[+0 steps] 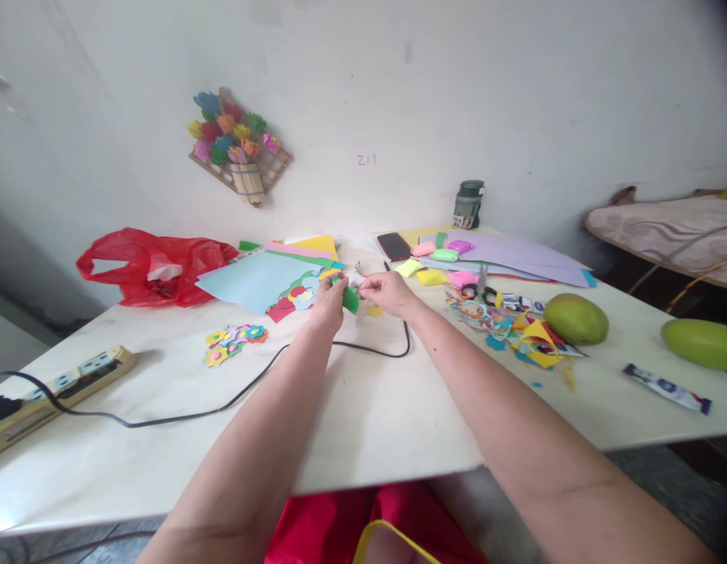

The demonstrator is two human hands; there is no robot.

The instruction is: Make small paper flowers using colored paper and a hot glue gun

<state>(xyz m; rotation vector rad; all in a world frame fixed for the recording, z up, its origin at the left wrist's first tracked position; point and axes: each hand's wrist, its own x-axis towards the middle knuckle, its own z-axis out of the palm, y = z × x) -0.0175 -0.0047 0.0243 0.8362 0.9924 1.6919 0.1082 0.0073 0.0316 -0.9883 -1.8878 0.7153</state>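
Note:
Over the middle of the table, my left hand (328, 304) is closed on a green paper piece (351, 301), which sticks out to the right of its fingers. Close beside it, my right hand (392, 291) has thumb and fingers pinched together near the green piece's upper edge; what they hold is too small to make out. Just behind the hands lies a whitish object (356, 277), partly hidden. To the left, round cut-outs in red, blue and white (294, 300) lie by the light blue sheet (246, 280). Nearer me sits a cluster of colourful paper flowers (235, 343).
A black cable (222, 409) crosses the table from a power strip (75, 384). At left stands a red plastic bag (157, 270). On the right are scissors (481, 290), paper scraps (533, 341), green mangoes (575, 319), a tube (667, 388), clay packs (432, 277) and a phone (394, 246).

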